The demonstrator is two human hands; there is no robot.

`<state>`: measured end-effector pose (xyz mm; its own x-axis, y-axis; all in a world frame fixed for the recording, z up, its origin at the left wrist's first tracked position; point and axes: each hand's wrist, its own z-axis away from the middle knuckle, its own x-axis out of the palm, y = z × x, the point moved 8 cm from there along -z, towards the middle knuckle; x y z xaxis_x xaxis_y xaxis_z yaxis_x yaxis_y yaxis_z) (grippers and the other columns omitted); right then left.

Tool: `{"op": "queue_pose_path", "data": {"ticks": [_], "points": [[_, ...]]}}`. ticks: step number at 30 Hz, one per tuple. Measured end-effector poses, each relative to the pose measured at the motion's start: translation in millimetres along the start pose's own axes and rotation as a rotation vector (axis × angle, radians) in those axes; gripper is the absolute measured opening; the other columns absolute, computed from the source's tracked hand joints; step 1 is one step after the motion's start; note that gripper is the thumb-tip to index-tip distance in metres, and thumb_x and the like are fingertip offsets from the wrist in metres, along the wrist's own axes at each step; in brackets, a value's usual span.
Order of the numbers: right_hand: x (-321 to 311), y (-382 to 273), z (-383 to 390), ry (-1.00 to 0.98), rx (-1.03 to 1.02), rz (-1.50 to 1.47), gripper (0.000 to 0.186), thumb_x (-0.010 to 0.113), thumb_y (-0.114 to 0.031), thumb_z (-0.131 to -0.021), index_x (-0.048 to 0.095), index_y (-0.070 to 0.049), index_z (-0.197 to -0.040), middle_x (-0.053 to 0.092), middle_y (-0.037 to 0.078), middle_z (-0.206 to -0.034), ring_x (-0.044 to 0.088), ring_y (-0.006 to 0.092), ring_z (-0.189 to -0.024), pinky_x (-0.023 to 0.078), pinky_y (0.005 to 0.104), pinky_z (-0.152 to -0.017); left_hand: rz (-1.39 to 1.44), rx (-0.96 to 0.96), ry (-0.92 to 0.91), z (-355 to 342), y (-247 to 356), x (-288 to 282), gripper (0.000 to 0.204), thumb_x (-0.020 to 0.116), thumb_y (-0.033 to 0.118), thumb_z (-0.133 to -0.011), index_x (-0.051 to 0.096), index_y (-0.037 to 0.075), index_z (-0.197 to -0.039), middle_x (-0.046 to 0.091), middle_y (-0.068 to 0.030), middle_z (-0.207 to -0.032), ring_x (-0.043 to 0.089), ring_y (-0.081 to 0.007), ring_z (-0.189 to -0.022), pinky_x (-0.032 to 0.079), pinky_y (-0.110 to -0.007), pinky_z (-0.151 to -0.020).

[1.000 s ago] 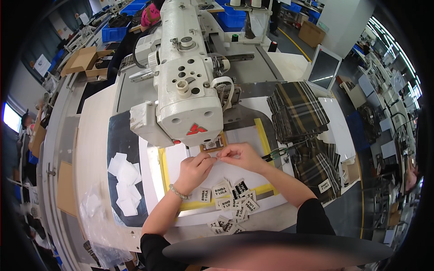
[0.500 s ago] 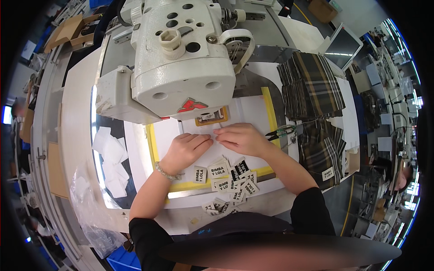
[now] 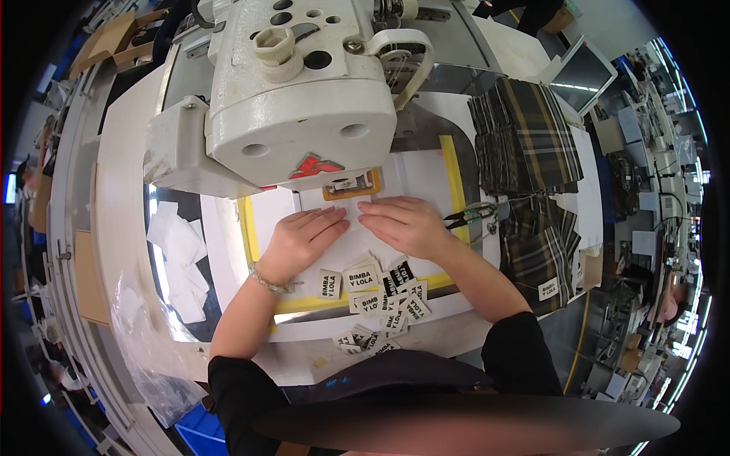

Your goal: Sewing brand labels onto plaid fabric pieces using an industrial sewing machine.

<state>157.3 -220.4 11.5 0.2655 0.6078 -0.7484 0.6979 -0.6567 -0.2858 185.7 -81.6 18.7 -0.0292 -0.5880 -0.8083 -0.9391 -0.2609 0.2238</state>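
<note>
My left hand (image 3: 303, 242) lies on the white work surface below the sewing machine head (image 3: 300, 121), fingers stretched out side by side. Facing it across a narrow gap is my right hand (image 3: 404, 226), its fingers also extended and flat. Both sets of fingertips point at each other just below a yellow-framed clamp (image 3: 351, 185). Whether a thin white piece lies under the fingertips I cannot tell, white on white. Closer to me is a loose heap of small printed labels (image 3: 369, 302), mostly cream with a few black.
Right of the machine stands a stack of dark plaid fabric pieces (image 3: 525, 140); more plaid pieces (image 3: 532, 247) lie nearer, one bearing a label. Green-handled snips (image 3: 471, 216) rest beside my right wrist. White paper pieces (image 3: 179, 254) and clear plastic (image 3: 141, 346) are at left.
My hands have drawn slightly apart, the left one shifting left. The view has shifted a little, so the machine and labels appear higher and further left.
</note>
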Motion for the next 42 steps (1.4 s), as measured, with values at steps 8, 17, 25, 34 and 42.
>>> {"op": "queue_pose_path", "data": {"ticks": [8, 17, 25, 34, 42], "points": [[5, 4, 1, -0.078, 0.032, -0.021, 0.021, 0.065, -0.009, -0.079, 0.070, -0.007, -0.099, 0.067, 0.005, -0.116, 0.067, 0.0215, -0.099, 0.056, 0.0326, -0.084, -0.027, -0.120, 0.011, 1, -9, 8, 0.020, 0.070, 0.002, -0.070, 0.069, 0.005, -0.089, 0.070, -0.0065, -0.102, 0.070, -0.0201, -0.087, 0.059, -0.032, -0.078], [11, 9, 5, -0.163, 0.055, 0.080, 0.025, 0.063, -0.009, -0.079, 0.069, -0.004, -0.102, 0.066, 0.008, -0.119, 0.067, 0.0224, -0.103, 0.055, 0.0333, -0.090, -0.086, -0.085, 0.010, -3, 13, 10, 0.016, 0.075, 0.013, -0.075, 0.068, 0.007, -0.089, 0.070, -0.0063, -0.102, 0.069, -0.0183, -0.084, 0.052, -0.028, -0.064], [13, 6, 6, -0.182, 0.054, 0.077, 0.028, 0.063, -0.009, -0.078, 0.069, -0.004, -0.105, 0.066, 0.008, -0.119, 0.065, 0.0220, -0.107, 0.052, 0.0340, -0.095, -0.058, -0.150, -0.098, -3, 17, 21, 0.032, 0.074, 0.018, -0.077, 0.067, 0.006, -0.105, 0.066, -0.0101, -0.114, 0.062, -0.0240, -0.108, 0.049, -0.038, -0.088], [11, 2, 4, -0.159, 0.065, 0.188, 0.028, 0.067, -0.010, -0.074, 0.071, -0.006, -0.102, 0.069, 0.008, -0.112, 0.068, 0.0220, -0.100, 0.052, 0.0347, -0.091, -0.049, -0.205, -0.131, -3, 14, 25, 0.038, 0.071, 0.021, -0.079, 0.064, 0.002, -0.111, 0.063, -0.0145, -0.119, 0.060, -0.0266, -0.113, 0.049, -0.041, -0.094], [16, 2, 6, -0.134, 0.082, 0.142, 0.025, 0.066, -0.011, -0.075, 0.068, -0.005, -0.099, 0.068, 0.008, -0.113, 0.066, 0.0230, -0.101, 0.052, 0.0348, -0.089, -0.122, -0.078, -0.052, -8, 21, 20, 0.027, 0.071, 0.018, -0.079, 0.066, 0.001, -0.099, 0.067, -0.0153, -0.111, 0.066, -0.0257, -0.103, 0.054, -0.036, -0.086]]}}
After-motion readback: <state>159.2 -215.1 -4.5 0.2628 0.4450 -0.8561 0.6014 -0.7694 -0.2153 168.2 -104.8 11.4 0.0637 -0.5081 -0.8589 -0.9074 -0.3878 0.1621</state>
